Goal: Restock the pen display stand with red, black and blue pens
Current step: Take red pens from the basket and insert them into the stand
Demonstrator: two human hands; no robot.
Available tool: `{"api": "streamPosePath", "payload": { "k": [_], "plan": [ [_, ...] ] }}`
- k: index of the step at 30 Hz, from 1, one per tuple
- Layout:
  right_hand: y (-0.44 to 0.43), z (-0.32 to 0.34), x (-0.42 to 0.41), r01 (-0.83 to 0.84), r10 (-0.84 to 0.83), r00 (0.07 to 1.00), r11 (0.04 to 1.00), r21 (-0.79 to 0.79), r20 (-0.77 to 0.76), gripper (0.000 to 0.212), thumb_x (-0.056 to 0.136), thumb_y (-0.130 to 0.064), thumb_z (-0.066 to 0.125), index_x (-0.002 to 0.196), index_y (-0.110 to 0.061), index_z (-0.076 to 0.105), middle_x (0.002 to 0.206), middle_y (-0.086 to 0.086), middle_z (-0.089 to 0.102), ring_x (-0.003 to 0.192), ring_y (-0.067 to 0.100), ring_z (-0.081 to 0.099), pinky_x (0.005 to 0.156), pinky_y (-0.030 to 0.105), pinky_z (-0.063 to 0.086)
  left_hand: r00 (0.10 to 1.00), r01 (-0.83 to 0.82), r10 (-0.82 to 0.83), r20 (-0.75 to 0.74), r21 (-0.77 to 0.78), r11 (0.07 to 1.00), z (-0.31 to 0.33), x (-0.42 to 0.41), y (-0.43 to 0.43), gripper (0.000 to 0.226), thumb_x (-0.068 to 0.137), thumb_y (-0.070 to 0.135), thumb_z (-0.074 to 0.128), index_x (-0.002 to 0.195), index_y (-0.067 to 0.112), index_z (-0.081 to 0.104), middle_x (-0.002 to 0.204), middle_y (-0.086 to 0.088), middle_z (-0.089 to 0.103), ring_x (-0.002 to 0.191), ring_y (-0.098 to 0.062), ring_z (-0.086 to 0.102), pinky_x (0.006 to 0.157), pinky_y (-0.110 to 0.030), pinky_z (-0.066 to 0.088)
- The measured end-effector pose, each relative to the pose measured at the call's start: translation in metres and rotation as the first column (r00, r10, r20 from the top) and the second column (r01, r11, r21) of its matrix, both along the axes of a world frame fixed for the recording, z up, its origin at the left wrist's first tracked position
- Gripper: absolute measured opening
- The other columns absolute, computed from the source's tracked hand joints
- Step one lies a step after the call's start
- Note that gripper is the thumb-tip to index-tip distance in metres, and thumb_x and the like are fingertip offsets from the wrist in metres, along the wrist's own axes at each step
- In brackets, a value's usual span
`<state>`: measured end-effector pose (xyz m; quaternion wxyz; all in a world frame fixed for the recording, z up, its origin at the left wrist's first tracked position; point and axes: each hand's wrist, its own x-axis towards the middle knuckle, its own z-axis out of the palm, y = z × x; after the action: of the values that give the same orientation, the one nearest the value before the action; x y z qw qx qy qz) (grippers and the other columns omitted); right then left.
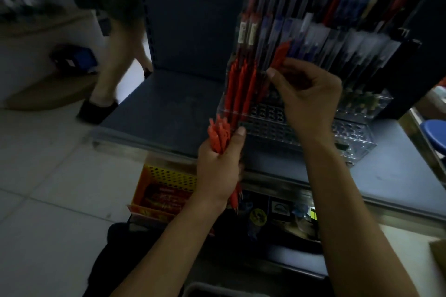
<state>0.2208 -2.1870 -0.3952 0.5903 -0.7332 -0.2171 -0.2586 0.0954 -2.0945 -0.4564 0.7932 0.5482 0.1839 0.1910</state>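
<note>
Slotting red pen (281, 55), pinched in right hand (311, 94), by left edge of display stand (313, 132); gripping spare pens (218, 132) in left hand (219, 166); next needing a free hole.

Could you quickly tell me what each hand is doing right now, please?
Left hand: closed around a bundle of red pens.
Right hand: pinching a single red pen at the display stand.

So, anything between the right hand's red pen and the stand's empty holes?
Nothing visible. The right hand pinches the red pen above empty holes in the stand; standing red pens sit to their left.
</note>
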Motion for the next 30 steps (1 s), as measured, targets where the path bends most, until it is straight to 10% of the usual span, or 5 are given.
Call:
{"api": "streamPosePath", "payload": {
  "k": [18,24,30],
  "plan": [
    [-0.003,-0.009,-0.003,-0.04,-0.022,0.983,0.942,-0.334,-0.18,0.013,0.081,-0.024,0.082,0.09,-0.018,0.074,0.077,-0.006,0.071,0.067,-0.003,0.063,0.061,0.006,0.047,0.972,0.233,-0.235,-0.005,-0.086,0.969,0.002,-0.005,0.006,0.035,0.097,0.024,0.062,0.065,0.018,0.049,0.053,0.0,0.033,0.041,-0.011,0.029,0.041,-0.022,0.024],
    [-0.012,0.018,-0.041,-0.541,0.292,0.793,0.742,-0.397,-0.535,0.023,0.081,-0.045,0.074,0.086,-0.023,0.078,0.083,-0.007,0.076,0.082,0.003,0.071,0.079,0.023,0.059,0.954,0.297,-0.299,-0.006,-0.086,0.951,0.006,-0.007,0.006,0.028,0.1,0.02,0.057,0.076,0.014,0.044,0.055,-0.001,0.028,0.043,-0.012,0.025,0.042,-0.024,0.019],
    [-0.012,0.014,-0.048,-0.586,0.335,0.762,0.721,-0.37,-0.554,0.017,0.082,-0.034,0.078,0.082,-0.017,0.08,0.078,0.005,0.076,0.076,0.016,0.074,0.075,0.032,0.061,0.959,0.284,-0.284,-0.013,-0.006,0.959,0.005,-0.01,0.005,0.012,0.098,0.017,0.06,0.092,0.009,0.053,0.052,0.0,0.028,0.043,-0.013,0.027,0.043,-0.027,0.022]
  ]
}}
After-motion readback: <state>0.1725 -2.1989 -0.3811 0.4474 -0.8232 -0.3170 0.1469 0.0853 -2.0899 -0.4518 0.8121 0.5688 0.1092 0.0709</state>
